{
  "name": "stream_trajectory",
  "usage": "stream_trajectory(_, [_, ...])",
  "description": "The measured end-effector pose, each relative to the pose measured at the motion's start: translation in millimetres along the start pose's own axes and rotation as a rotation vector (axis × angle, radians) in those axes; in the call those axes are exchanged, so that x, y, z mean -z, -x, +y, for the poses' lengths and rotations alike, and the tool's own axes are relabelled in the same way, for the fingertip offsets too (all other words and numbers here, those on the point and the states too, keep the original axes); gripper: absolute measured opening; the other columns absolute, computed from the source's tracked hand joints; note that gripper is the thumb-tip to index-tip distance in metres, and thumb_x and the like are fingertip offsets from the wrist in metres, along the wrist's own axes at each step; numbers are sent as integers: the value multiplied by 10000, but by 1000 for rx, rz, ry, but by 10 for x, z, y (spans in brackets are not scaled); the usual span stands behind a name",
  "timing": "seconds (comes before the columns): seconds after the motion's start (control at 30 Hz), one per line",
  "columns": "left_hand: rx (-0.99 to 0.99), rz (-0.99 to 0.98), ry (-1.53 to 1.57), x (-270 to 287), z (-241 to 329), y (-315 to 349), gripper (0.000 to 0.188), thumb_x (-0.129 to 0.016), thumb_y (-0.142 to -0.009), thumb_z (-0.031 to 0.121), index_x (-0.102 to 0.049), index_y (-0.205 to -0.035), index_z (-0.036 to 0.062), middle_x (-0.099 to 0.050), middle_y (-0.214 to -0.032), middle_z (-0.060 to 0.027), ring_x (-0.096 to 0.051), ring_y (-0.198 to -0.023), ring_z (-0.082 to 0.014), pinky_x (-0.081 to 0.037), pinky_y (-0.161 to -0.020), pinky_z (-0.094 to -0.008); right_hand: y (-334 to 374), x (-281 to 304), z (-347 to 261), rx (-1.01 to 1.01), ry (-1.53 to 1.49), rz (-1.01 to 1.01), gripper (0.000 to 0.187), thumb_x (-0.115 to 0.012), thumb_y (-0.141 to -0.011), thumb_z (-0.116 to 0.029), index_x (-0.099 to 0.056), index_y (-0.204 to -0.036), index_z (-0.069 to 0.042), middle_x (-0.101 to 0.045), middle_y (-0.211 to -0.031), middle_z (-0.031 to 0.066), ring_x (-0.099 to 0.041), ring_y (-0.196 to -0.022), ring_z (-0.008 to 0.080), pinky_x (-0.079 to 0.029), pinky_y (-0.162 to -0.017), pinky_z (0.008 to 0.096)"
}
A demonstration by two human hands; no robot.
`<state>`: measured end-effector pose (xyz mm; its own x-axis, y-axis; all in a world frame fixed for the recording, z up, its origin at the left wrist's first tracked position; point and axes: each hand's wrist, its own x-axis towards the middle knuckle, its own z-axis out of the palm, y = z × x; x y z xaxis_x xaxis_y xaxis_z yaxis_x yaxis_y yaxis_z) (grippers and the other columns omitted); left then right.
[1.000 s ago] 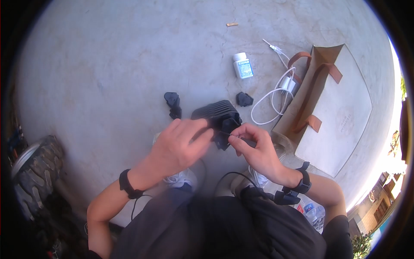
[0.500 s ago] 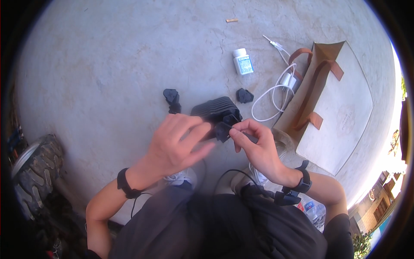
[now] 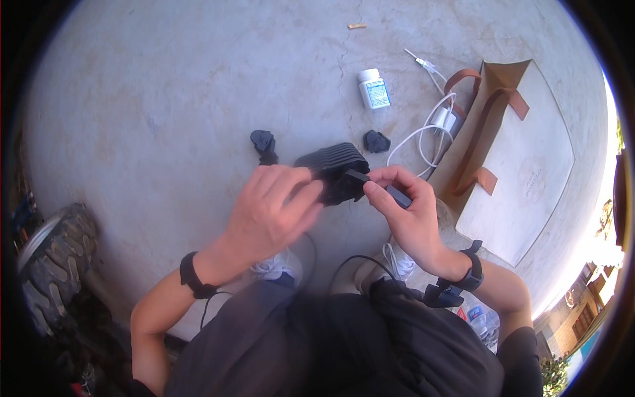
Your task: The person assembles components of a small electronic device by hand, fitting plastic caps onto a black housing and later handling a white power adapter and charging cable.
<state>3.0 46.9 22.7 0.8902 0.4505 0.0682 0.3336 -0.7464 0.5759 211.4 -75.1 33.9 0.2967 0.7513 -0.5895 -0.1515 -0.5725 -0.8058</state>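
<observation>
Between my hands is a small angular black piece (image 3: 348, 186), its kind unclear, just in front of a black ribbed object (image 3: 332, 159). My right hand (image 3: 411, 210) pinches the piece's right end between thumb and forefinger; a dark grey block (image 3: 398, 196) shows inside its curled fingers. My left hand (image 3: 272, 210), slightly blurred, has its fingers bent against the left side of the black parts; its fingertips are partly hidden. Whether the ribbed object rests on the ground or is held up, I cannot tell.
Beyond my hands lie a black clip-like part (image 3: 263, 143), another small black part (image 3: 376, 141) and a white bottle (image 3: 375, 90). At right, a white cable (image 3: 423, 135) with an adapter lies beside a pale bag (image 3: 522, 165). A tyre (image 3: 63, 258) stands at left.
Both hands have moved slightly away from me, toward the ribbed object. The black piece has turned and sits closer against it. My left fingers have curled in more.
</observation>
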Motion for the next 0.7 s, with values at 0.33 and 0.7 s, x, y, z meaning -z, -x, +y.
stream_trajectory(0.33, [-12, 21, 32, -22, -23, 6, 311, -819, -771, 114, -720, -1061, 62, -624, -1042, -76, -622, -924, -282, -502, -810, -407, -327, 160, -328, 175, -11, -133, 156, -732, -950, -84, -706, -1059, 24, -739, -919, 34, -663, -823, 48, -524, -715, 212])
stream_trajectory(0.7, [-23, 29, 30, -63, -77, 71, 274, -774, -789, 113, -695, -1037, 28, -620, -1073, -89, -622, -963, -278, -520, -827, -385, -488, -124, -305, 483, 500, -413, 167, -780, -914, -108, -680, -1029, -39, -711, -904, 120, -691, -779, 265, -545, -703, 341])
